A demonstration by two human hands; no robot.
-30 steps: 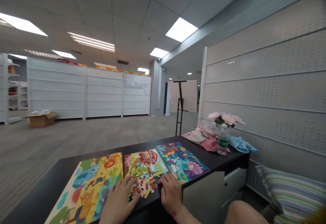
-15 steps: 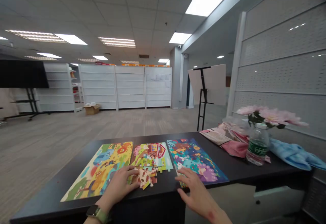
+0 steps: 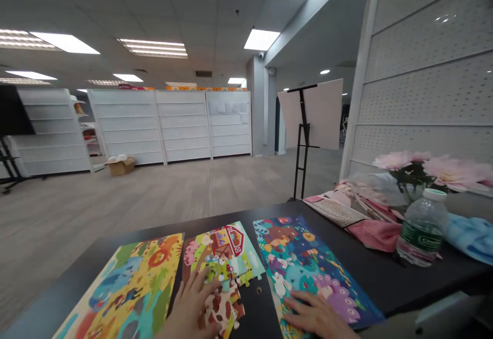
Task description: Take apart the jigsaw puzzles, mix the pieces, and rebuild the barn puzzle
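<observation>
A partly assembled farm jigsaw puzzle [image 3: 215,246] with a red barn lies in the middle of the black table. Joined pieces with a brown-and-white cow pattern [image 3: 221,305] sit at its near side, by my left hand [image 3: 192,305]. That hand rests with fingers spread on the puzzle's left part, touching it. My right hand [image 3: 314,313] lies flat, fingers apart, on the lower left part of a blue night-scene animal puzzle [image 3: 304,272]. On the left is a yellow savanna animal puzzle [image 3: 131,287]. Neither hand grips a piece.
At the table's right stand a clear bottle with a green label [image 3: 421,228], pink flowers [image 3: 442,169], a pink cloth [image 3: 377,233] and a blue cloth [image 3: 468,236]. Beyond the black table [image 3: 265,213] are an easel with a board [image 3: 308,118] and a cardboard box [image 3: 120,165].
The view has turned slightly to the right and come closer to the table. My right hand has come down flat onto the blue puzzle; my left hand has spread its fingers over the middle one.
</observation>
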